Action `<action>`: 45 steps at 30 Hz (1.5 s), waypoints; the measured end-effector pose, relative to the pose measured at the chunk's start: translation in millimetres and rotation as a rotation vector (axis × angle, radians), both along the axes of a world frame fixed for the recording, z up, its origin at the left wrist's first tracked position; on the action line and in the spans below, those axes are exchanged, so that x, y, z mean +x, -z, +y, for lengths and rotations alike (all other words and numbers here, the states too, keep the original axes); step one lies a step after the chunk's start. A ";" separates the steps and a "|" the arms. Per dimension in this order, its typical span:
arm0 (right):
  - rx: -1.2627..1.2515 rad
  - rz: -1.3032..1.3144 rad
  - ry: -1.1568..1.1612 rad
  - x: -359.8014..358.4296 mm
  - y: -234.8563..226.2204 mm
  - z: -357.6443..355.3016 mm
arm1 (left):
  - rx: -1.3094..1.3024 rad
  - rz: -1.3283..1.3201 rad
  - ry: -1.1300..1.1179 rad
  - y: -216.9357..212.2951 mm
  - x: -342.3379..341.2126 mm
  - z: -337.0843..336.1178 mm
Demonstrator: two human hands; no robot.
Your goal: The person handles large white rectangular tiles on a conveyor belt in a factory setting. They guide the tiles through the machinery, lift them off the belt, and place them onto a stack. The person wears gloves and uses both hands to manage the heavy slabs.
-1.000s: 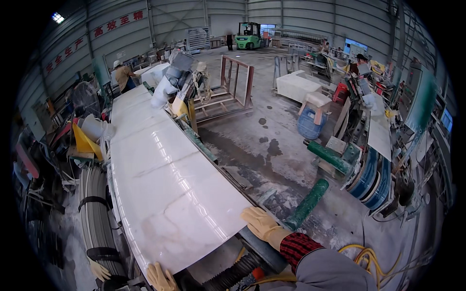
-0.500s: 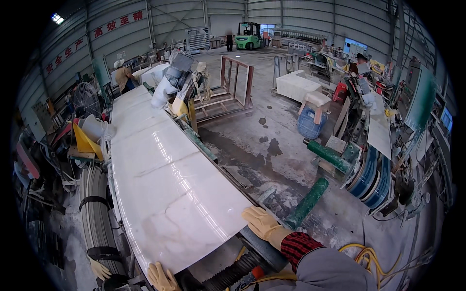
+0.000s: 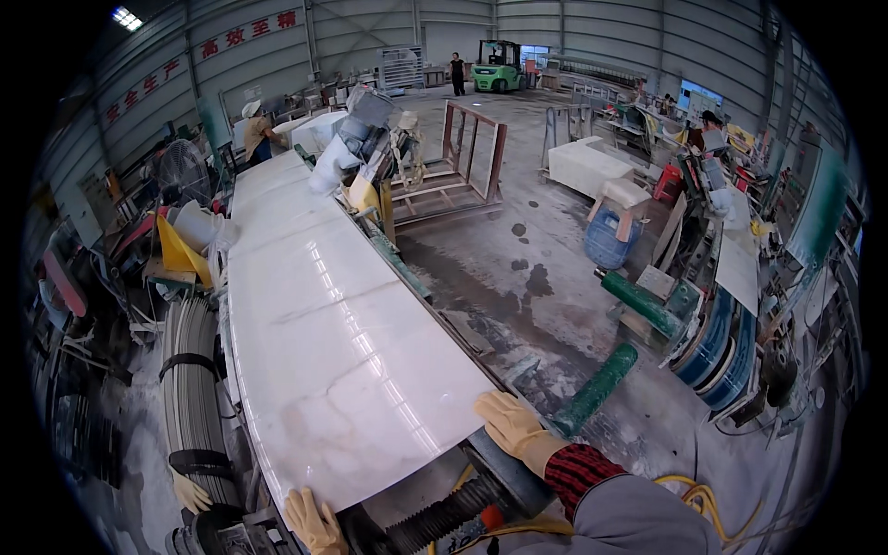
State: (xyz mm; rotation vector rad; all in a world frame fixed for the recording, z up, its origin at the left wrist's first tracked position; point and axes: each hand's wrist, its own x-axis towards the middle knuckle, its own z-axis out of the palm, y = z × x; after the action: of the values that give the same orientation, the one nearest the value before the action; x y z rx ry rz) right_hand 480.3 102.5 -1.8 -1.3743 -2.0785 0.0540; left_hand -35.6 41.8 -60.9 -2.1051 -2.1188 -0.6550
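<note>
A long, glossy white stone slab (image 3: 342,356) with faint veins stretches away from me. My right hand (image 3: 511,427), in a cream work glove below a red-and-black cuff, lies flat at the slab's near right corner, fingers over the edge. At the near left corner, my left hand (image 3: 313,524) wears a matching glove. Its fingers are stretched out against the end edge, and its wrist is cut off by the lower frame edge. Between the hands, below the slab end, shows a black ribbed hose (image 3: 444,513).
Left of the slab stands a strapped bundle of strips (image 3: 191,388); a cream glove (image 3: 190,490) shows by its base, wearer unclear. Green rollers (image 3: 597,388) project at right. Yellow hose (image 3: 708,504) lies on the floor. A rack (image 3: 472,171), workers and a green forklift (image 3: 499,69) are farther off.
The view has swung slightly, so the whole scene sits farther right. Both hands stay at the slab's near corners, the left one showing a little more, its fingers spread.
</note>
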 end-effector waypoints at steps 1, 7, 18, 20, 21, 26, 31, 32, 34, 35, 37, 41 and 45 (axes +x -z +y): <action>-0.005 -0.006 0.001 -0.4 -1.8 -0.8 | -0.027 0.000 -0.013 -3.2 1.7 -0.6; 0.012 -0.021 0.005 -1.0 -5.3 -4.1 | -0.066 -0.033 -0.019 -15.8 7.9 -4.2; -0.036 -0.014 -0.005 -0.1 -15.2 -10.7 | -0.117 -0.057 -0.037 -15.5 10.2 -7.2; -0.034 -0.020 0.008 3.3 -12.4 -13.2 | -0.115 -0.050 -0.026 -10.4 9.8 -5.0; -0.034 -0.020 -0.005 0.9 -10.3 -10.9 | -0.104 -0.052 -0.032 -14.0 8.9 -10.0; -0.026 -0.038 0.013 3.0 -0.3 -11.6 | -0.022 0.000 -0.006 -22.2 13.8 -10.2; -0.050 0.001 -0.001 2.6 0.6 -13.5 | -0.069 -0.010 -0.003 -39.1 18.0 -10.5; -0.012 -0.019 0.010 0.2 3.8 -11.0 | -0.029 0.014 0.000 -32.7 14.3 -9.5; -0.018 -0.027 0.003 -3.1 -1.5 -10.5 | 0.019 0.037 0.008 -25.0 10.7 -9.9; -0.022 -0.030 0.000 -4.6 -3.3 -10.5 | 0.028 0.037 0.009 -22.1 8.6 -11.2; -0.034 -0.030 0.009 -0.7 -1.7 -12.4 | 0.036 0.032 0.021 -23.7 10.0 -11.6; -0.006 -0.013 -0.002 -2.8 -8.9 -14.7 | 0.030 0.020 0.014 -29.3 15.4 -13.1; 0.017 -0.023 -0.006 -1.7 -7.7 -16.9 | 0.021 0.024 0.011 -31.6 16.6 -14.7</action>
State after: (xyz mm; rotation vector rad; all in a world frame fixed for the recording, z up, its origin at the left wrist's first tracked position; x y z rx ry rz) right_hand 478.6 85.6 5.9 -1.3647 -2.0970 0.0236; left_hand -19.0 27.0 -29.4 -2.1046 -2.0799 -0.6472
